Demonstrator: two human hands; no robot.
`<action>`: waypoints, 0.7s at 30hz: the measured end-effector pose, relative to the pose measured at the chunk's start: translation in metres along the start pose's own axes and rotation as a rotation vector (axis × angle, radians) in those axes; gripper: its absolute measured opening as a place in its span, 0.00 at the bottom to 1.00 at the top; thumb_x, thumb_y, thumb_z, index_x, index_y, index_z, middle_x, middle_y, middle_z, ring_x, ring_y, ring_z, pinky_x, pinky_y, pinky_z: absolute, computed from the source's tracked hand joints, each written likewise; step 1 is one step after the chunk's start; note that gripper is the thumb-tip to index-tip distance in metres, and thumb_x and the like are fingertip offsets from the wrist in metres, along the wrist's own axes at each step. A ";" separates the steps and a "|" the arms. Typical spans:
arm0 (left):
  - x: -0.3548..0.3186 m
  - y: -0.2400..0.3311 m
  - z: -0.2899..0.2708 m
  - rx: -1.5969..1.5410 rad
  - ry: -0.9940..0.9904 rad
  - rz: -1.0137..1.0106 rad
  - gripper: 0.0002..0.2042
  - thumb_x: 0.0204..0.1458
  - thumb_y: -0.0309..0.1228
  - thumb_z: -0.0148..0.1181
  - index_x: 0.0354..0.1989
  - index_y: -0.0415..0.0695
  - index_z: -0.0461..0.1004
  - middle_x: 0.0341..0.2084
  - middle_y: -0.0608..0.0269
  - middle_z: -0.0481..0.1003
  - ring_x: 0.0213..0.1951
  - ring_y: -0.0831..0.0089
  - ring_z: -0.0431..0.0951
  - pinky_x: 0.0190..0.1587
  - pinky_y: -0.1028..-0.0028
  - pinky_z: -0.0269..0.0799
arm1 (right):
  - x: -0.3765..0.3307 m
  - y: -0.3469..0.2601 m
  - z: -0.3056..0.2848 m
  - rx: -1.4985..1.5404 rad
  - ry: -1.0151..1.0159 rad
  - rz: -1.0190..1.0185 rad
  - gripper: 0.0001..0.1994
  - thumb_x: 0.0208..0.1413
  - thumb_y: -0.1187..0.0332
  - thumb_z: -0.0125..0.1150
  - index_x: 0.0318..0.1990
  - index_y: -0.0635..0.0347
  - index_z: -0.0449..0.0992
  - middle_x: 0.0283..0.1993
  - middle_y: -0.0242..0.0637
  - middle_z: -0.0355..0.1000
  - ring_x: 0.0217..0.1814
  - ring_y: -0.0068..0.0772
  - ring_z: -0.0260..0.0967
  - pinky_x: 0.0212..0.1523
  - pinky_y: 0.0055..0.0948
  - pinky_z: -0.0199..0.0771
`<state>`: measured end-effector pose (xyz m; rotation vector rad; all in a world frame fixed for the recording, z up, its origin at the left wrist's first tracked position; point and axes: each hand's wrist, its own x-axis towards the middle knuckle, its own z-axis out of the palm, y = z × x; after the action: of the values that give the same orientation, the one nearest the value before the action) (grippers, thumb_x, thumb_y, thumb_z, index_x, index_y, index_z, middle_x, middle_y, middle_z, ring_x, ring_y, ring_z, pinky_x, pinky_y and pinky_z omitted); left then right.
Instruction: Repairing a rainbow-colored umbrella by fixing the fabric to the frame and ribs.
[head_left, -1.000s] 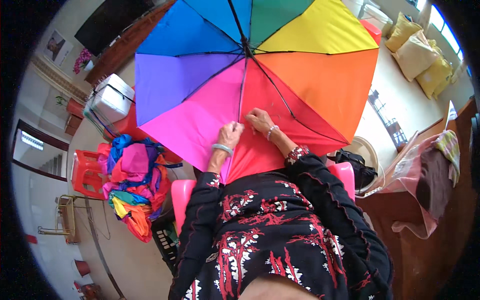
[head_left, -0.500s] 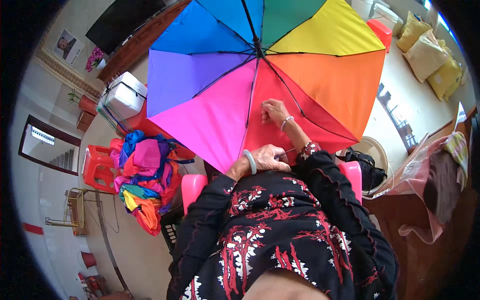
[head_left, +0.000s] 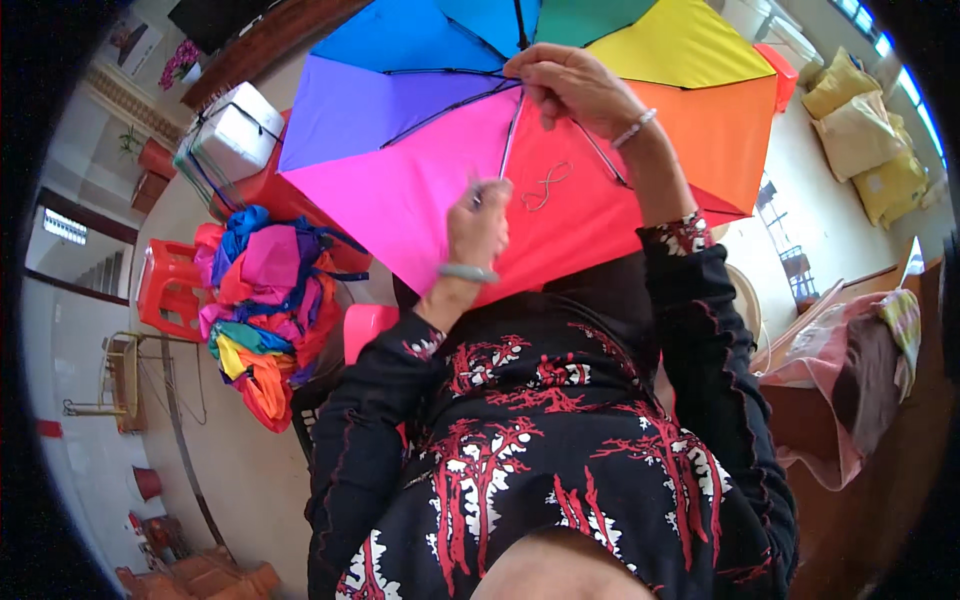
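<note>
Both hands have climbed since half a second ago: the right hand [head_left: 570, 85] has gone from mid-panel up toward the hub, and the left hand [head_left: 478, 225] has lifted off the lap edge onto the canopy. Now the rainbow umbrella [head_left: 400, 190] lies open across the lap, underside up, its panels fanning toward the top of the view. Its black shaft [head_left: 519, 18] points away from the person, up and out past the top edge, so the long axis runs roughly from the lap outward. The right hand is curled over a metal rib [head_left: 507, 140] near the hub, fingers closed on it. The left hand is pinched narrow low on the same rib, at the seam between the pink and red panels; what it grips is too small to tell. A loop of pale thread [head_left: 547, 187] lies on the red panel just beside it. The canopy's near edge touches the black patterned dress [head_left: 560, 440]. To the left, the canopy's edge overhangs a heap of coloured fabric [head_left: 262, 300] on a red stool [head_left: 165, 290]; a white box [head_left: 235, 130] sits beyond, with open floor [head_left: 230, 470] below.
</note>
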<state>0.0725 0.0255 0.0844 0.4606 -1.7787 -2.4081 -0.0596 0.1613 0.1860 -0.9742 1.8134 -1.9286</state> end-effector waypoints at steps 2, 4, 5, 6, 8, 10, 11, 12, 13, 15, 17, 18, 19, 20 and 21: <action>0.009 0.015 -0.013 -0.090 0.054 0.083 0.07 0.46 0.32 0.54 0.32 0.43 0.70 0.11 0.72 0.62 0.08 0.87 0.57 0.10 0.84 0.53 | -0.001 -0.014 0.007 -0.013 -0.078 0.000 0.11 0.53 0.70 0.43 0.38 0.67 0.69 0.18 0.28 0.59 0.15 0.17 0.57 0.17 0.16 0.63; 0.013 0.027 -0.019 -0.184 0.099 0.164 0.09 0.46 0.32 0.54 0.34 0.42 0.69 0.10 0.73 0.61 0.06 0.87 0.54 0.08 0.84 0.50 | -0.004 -0.020 0.012 -0.033 -0.130 0.012 0.11 0.53 0.70 0.43 0.38 0.67 0.69 0.18 0.28 0.59 0.16 0.16 0.57 0.17 0.15 0.62; 0.012 0.034 -0.020 -0.151 0.068 0.219 0.11 0.46 0.32 0.55 0.36 0.42 0.68 0.10 0.73 0.61 0.07 0.87 0.55 0.08 0.85 0.51 | -0.006 -0.022 0.014 -0.030 -0.136 0.026 0.11 0.53 0.70 0.43 0.38 0.67 0.69 0.18 0.28 0.59 0.16 0.16 0.56 0.18 0.15 0.63; 0.010 0.040 -0.021 -0.118 0.037 0.273 0.13 0.45 0.33 0.57 0.37 0.41 0.68 0.10 0.73 0.61 0.08 0.87 0.56 0.09 0.85 0.51 | -0.008 -0.023 0.017 -0.028 -0.141 0.041 0.11 0.53 0.70 0.43 0.38 0.67 0.69 0.18 0.28 0.58 0.16 0.16 0.56 0.18 0.15 0.64; 0.005 0.048 -0.019 -0.129 0.003 0.295 0.14 0.45 0.33 0.57 0.38 0.41 0.68 0.10 0.73 0.61 0.08 0.87 0.56 0.09 0.85 0.50 | -0.010 -0.024 0.025 -0.036 -0.164 0.069 0.11 0.53 0.70 0.43 0.39 0.67 0.69 0.18 0.28 0.58 0.16 0.15 0.55 0.19 0.15 0.64; 0.002 0.053 -0.018 -0.102 -0.099 0.344 0.16 0.43 0.34 0.59 0.39 0.41 0.67 0.10 0.73 0.61 0.08 0.86 0.56 0.09 0.85 0.50 | -0.010 -0.023 0.036 0.010 -0.172 0.094 0.11 0.53 0.70 0.44 0.39 0.66 0.69 0.20 0.28 0.59 0.17 0.16 0.57 0.21 0.16 0.67; 0.001 0.053 -0.019 -0.116 -0.084 0.345 0.16 0.43 0.34 0.59 0.39 0.41 0.67 0.10 0.73 0.61 0.08 0.86 0.56 0.09 0.85 0.50 | -0.009 -0.023 0.042 0.035 -0.174 0.105 0.11 0.53 0.70 0.44 0.39 0.66 0.69 0.20 0.28 0.60 0.18 0.16 0.58 0.22 0.17 0.68; 0.001 0.052 -0.020 -0.184 -0.186 0.298 0.15 0.43 0.34 0.60 0.38 0.41 0.67 0.10 0.73 0.61 0.09 0.86 0.56 0.09 0.85 0.50 | -0.008 -0.023 0.048 0.030 -0.189 0.114 0.11 0.53 0.70 0.44 0.39 0.66 0.69 0.20 0.28 0.60 0.18 0.16 0.58 0.22 0.17 0.68; 0.002 0.051 -0.019 -0.252 -0.294 0.248 0.15 0.43 0.35 0.60 0.37 0.41 0.68 0.10 0.73 0.61 0.09 0.87 0.56 0.09 0.85 0.50 | -0.007 -0.022 0.051 0.023 -0.182 0.109 0.11 0.54 0.69 0.44 0.39 0.66 0.69 0.21 0.28 0.61 0.19 0.16 0.59 0.23 0.17 0.69; 0.004 0.050 -0.021 -0.331 -0.397 0.196 0.15 0.42 0.35 0.61 0.37 0.41 0.68 0.10 0.73 0.61 0.09 0.87 0.57 0.09 0.85 0.50 | -0.007 -0.021 0.056 0.010 -0.164 0.097 0.11 0.54 0.69 0.45 0.39 0.66 0.68 0.22 0.29 0.63 0.20 0.18 0.61 0.25 0.19 0.70; 0.004 0.051 -0.026 -0.349 -0.421 0.090 0.13 0.43 0.35 0.60 0.33 0.41 0.69 0.10 0.74 0.61 0.09 0.86 0.56 0.09 0.85 0.49 | -0.006 -0.019 0.052 0.012 -0.142 0.112 0.11 0.54 0.69 0.45 0.40 0.66 0.68 0.23 0.29 0.63 0.21 0.19 0.62 0.26 0.20 0.71; 0.005 0.051 -0.029 -0.356 -0.436 0.037 0.12 0.43 0.35 0.60 0.32 0.41 0.70 0.10 0.74 0.60 0.09 0.86 0.56 0.09 0.85 0.49 | -0.005 -0.017 0.047 0.019 -0.116 0.115 0.11 0.54 0.68 0.45 0.40 0.67 0.68 0.24 0.30 0.64 0.22 0.19 0.63 0.26 0.21 0.71; 0.006 0.051 -0.030 -0.363 -0.438 0.034 0.12 0.43 0.35 0.60 0.32 0.41 0.70 0.10 0.74 0.60 0.09 0.86 0.56 0.09 0.85 0.49 | -0.006 -0.017 0.042 0.025 -0.087 0.116 0.12 0.54 0.68 0.45 0.41 0.67 0.68 0.24 0.30 0.64 0.23 0.20 0.64 0.27 0.21 0.72; 0.007 0.053 -0.034 -0.298 -0.423 0.052 0.11 0.44 0.35 0.59 0.31 0.42 0.70 0.09 0.74 0.60 0.08 0.87 0.55 0.09 0.85 0.49 | -0.007 -0.017 0.038 0.024 -0.088 0.121 0.12 0.54 0.68 0.45 0.41 0.67 0.68 0.24 0.30 0.64 0.23 0.20 0.64 0.27 0.21 0.72; 0.007 0.055 -0.038 -0.232 -0.408 0.069 0.10 0.45 0.36 0.58 0.30 0.43 0.71 0.09 0.75 0.59 0.08 0.87 0.54 0.09 0.86 0.49 | -0.010 -0.019 0.033 0.032 -0.062 0.107 0.12 0.54 0.69 0.46 0.41 0.67 0.68 0.25 0.31 0.64 0.23 0.20 0.64 0.27 0.22 0.71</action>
<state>0.0725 -0.0275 0.1253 -0.1258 -1.5758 -2.7595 -0.0265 0.1455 0.2005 -0.8981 1.7584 -1.8374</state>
